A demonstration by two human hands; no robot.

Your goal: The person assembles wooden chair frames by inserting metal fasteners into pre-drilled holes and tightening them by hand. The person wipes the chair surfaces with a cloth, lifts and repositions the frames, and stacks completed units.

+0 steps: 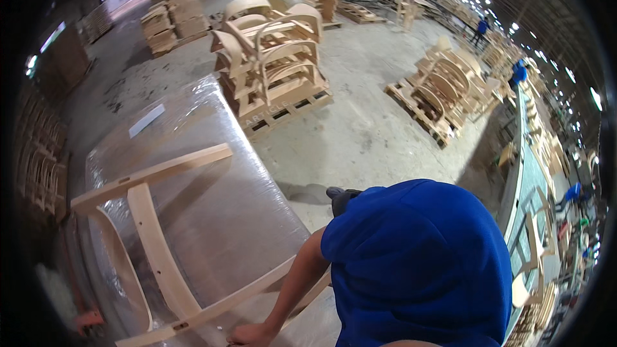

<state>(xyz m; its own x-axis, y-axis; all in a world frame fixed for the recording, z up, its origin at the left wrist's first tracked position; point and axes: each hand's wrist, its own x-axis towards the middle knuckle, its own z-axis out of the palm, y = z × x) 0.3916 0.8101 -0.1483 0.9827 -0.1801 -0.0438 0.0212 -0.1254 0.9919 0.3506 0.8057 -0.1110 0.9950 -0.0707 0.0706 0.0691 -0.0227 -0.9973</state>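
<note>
Neither of my hands shows in the head view. Close in front, a person in a blue shirt (418, 250) bends over, head out of view. That person's bare arm (299, 289) reaches down to the lower edge, where their hand (254, 334) closes beside a wooden frame (154, 244); what it grips is cut off. The frame looks like part of a chair: two long rails joined by a straight slat, with a curved slat (122, 257) beside it. It lies on a wide surface wrapped in clear plastic (250, 199).
A white paper slip (147, 121) lies on the wrapped surface. Beyond stand pallets of stacked curved chair frames (273, 58) and more frames (443, 83). A long green-topped bench (524, 173) with wooden frames runs along the right. The other person's shoe (335, 193) is on the floor.
</note>
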